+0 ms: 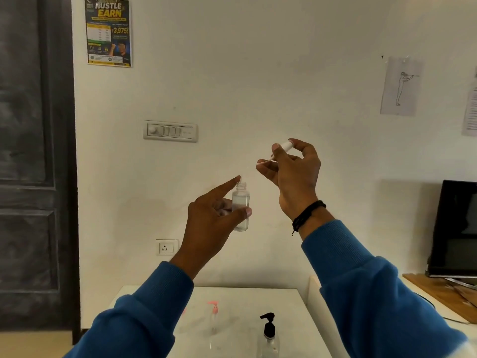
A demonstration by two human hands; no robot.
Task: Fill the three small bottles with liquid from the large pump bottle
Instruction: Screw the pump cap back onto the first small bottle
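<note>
White table (291,301) bears black-pump bottle (268,339) and pink-pump bottle (213,319).

Soft, even indoor light on the white wall (258,73), faint shadow left of the monitor (454,228); wide-angle bend toward wall's edges, sleeves (374,293) below it blurred, slight glare on table (245,301).

We face a white wall (258,73) bearing a switch panel (170,131), a socket (166,247) and a poster (108,31); a dark door (33,151) stands left, possibly a monitor (455,228) right.
</note>
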